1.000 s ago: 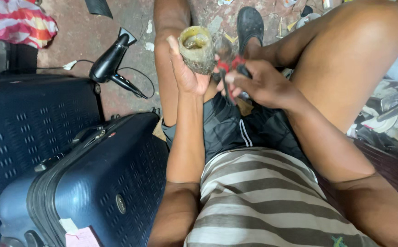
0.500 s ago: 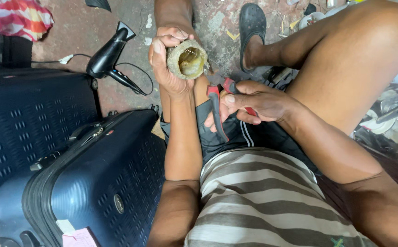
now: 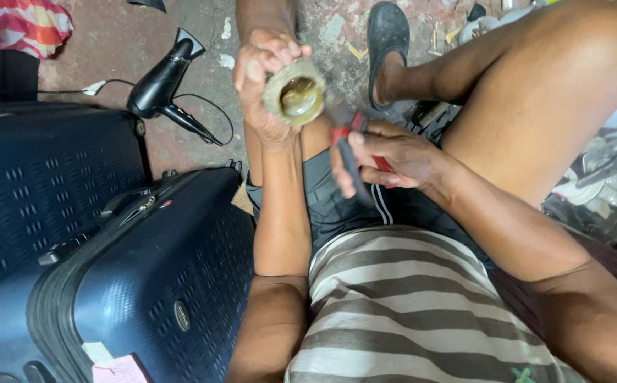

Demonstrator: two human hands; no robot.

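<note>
Pliers now raised against the cup, left hand fingers gripping grimy round cup, right hand clasping pliers

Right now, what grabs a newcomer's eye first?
Top centre, the left hand holds up a round open tin of brownish stuff. Just right of it, the right hand grips red-handled pliers whose nose meets the tin's rim. A dark blue suitcase fills the lower left.

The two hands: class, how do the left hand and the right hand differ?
The left hand is raised, wrapped around a round, open-mouthed container; the right hand sits lower, gripping red-handled pliers. The left shows its fingers curled over the rim; the right shows its back. Both are bare.
</note>
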